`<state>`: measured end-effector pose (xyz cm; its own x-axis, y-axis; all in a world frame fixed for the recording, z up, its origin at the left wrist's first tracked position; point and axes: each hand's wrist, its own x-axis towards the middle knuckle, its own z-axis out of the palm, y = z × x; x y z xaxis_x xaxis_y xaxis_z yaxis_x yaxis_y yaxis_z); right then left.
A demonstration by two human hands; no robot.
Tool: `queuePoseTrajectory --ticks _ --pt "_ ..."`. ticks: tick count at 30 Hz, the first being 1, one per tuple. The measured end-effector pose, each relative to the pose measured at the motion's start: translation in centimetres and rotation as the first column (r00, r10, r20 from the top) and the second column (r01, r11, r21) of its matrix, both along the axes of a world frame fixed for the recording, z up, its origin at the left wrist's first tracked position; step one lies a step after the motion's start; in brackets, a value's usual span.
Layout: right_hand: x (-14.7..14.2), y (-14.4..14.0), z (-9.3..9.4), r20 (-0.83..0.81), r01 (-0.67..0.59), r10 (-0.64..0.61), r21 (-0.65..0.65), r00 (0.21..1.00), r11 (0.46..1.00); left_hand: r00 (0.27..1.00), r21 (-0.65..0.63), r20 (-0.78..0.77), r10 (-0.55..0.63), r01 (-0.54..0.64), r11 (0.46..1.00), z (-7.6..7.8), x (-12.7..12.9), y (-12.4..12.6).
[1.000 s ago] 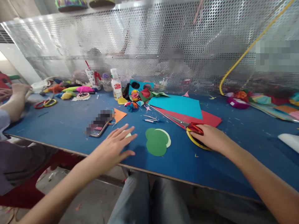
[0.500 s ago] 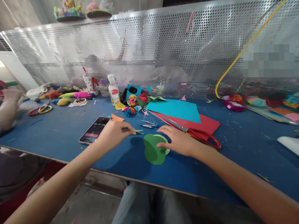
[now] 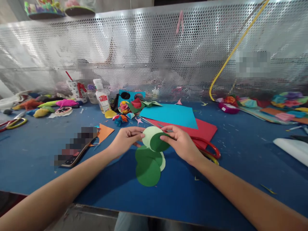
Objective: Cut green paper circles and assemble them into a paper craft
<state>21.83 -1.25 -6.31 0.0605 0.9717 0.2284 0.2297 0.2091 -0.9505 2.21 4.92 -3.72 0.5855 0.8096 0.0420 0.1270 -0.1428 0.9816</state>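
Right grip has moved onto dark disc, pinching; opposite, left grip pinches pale disc; likely light, bendable: hold rims.

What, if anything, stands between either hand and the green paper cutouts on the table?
Only the paper they hold: the left hand pinches the pale green disc, the right hand the dark green disc. Nothing else visible blocks the cutouts.

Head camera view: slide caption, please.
Left hand pinches a pale paper circle, right hand a dark green circle, above a blue table.
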Motion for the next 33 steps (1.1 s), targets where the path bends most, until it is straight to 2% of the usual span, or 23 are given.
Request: queuePoseTrajectory --ticks 2,5,9,14,19,25,27,30,33 --pt "0.2 0.3 -0.2 0.034 0.060 -0.061 0.032 0.998 0.998 0.998 0.039 0.017 0.053 -0.054 0.998 -0.5 -0.1 0.3" --pt "0.1 0.5 -0.4 0.047 0.141 -0.148 0.128 0.988 0.982 0.993 0.163 0.018 0.117 -0.119 0.979 -1.1 -0.2 0.5" --pt "0.2 0.4 -0.4 -0.050 0.216 -0.212 0.109 0.976 0.970 0.995 0.251 0.015 0.098 -0.099 0.963 -1.4 -0.3 0.1" --pt "0.1 0.4 -0.7 -0.114 0.162 -0.154 0.066 0.981 0.985 1.000 0.240 0.000 0.025 -0.024 0.971 -1.4 -0.3 -0.7" --pt "-0.6 0.2 -0.9 -0.045 0.164 -0.162 0.068 0.986 0.984 0.999 0.131 -0.007 -0.044 0.044 0.990 -1.4 -0.2 -0.9" --pt "-1.2 -0.1 -0.9 -0.051 0.150 -0.146 0.092 0.988 0.984 0.989 0.006 0.000 -0.147 0.147 0.989 -1.3 -0.3 -1.1" --pt "-1.3 -0.1 -1.1 -0.046 0.156 -0.152 0.098 0.987 0.983 0.990 0.023 -0.030 -0.136 0.136 0.990 -1.5 -0.3 -1.0" --pt "-1.4 0.1 -1.4 -0.078 0.193 -0.185 0.110 0.980 0.975 0.995 0.102 -0.079 -0.055 0.063 0.993 -2.0 -0.4 -0.4" --pt "-1.0 0.7 -1.8 -0.131 0.272 -0.256 0.116 0.958 0.955 0.996 0.088 -0.093 0.012 -0.003 0.996 -2.3 -0.5 0.2"
